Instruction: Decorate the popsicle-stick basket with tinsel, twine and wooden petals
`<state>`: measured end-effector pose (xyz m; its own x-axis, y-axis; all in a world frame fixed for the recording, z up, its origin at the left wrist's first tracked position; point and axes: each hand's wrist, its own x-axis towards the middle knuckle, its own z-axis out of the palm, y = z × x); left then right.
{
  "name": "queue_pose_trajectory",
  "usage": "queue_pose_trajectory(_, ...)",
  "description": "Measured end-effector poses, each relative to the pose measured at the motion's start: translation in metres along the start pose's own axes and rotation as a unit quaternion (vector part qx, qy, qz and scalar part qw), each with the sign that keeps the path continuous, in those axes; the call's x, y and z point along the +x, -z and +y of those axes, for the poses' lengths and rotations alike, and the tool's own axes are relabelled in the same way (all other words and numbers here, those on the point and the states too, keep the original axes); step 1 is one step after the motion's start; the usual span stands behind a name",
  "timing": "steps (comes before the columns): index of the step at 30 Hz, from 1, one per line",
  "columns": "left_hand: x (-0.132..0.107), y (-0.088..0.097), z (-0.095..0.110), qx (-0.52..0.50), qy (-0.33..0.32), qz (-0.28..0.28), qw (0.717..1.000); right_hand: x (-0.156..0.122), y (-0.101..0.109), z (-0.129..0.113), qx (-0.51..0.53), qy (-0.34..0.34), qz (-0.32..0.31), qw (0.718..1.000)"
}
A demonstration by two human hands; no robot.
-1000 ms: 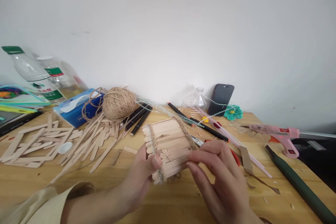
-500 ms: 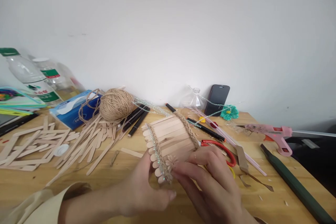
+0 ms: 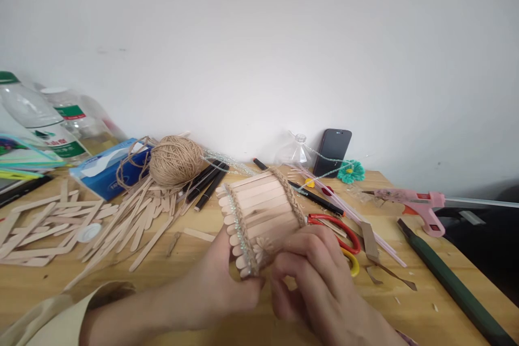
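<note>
My left hand (image 3: pixel 227 281) is closed around the lower left side of a craft-stick panel (image 3: pixel 263 203), with its thumb along the bottom edge. The panel is a tilted row of pale wooden sticks with rounded ends. Braided twine (image 3: pixel 290 194) runs down its right side, and another braid with a glittery strip (image 3: pixel 242 230) lines its left. At the lower corner sits a small pale wooden flower (image 3: pixel 263 247). Right beside that flower is my right hand (image 3: pixel 314 275), its fingers curled and the thumb bent in; anything between the fingertips is hidden.
Loose craft sticks (image 3: pixel 48 227), a twine ball (image 3: pixel 175 160) and a blue tissue pack (image 3: pixel 109 170) lie left. Red-handled scissors (image 3: pixel 351 235), a pink glue gun (image 3: pixel 421 205) and a dark green bar (image 3: pixel 450 275) lie right. A phone (image 3: pixel 332 152) leans against the wall.
My right fingers have drawn back from the wooden flower, down and a little to the right, and curled more. The left hand keeps hold of the panel. The whole view has shifted slightly.
</note>
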<state>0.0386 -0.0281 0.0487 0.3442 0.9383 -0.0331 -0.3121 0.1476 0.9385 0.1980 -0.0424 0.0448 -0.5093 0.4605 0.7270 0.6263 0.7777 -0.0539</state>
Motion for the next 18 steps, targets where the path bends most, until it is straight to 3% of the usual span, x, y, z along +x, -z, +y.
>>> queue_pose_trajectory(2, 0.0, 0.001, -0.002, -0.017, -0.004, 0.04, 0.999, -0.003, 0.005, 0.001, 0.025, -0.031, 0.037, 0.999)
queue_pose_trajectory(5, -0.001, 0.005, -0.004, -0.024, -0.002, 0.044, 0.999, -0.004, 0.014, 0.002, 0.068, -0.089, 0.084, 0.99)
queue_pose_trajectory(12, -0.001, 0.003, -0.008, -0.052, 0.006, 0.059, 0.997, 0.008, 0.01, -0.006, 0.075, -0.162, 0.059, 0.982)
queue_pose_trajectory(18, -0.002, 0.002, -0.023, -0.047, 0.021, 0.031, 0.998, 0.008, -0.001, -0.009, 0.061, -0.218, 0.051, 0.973)
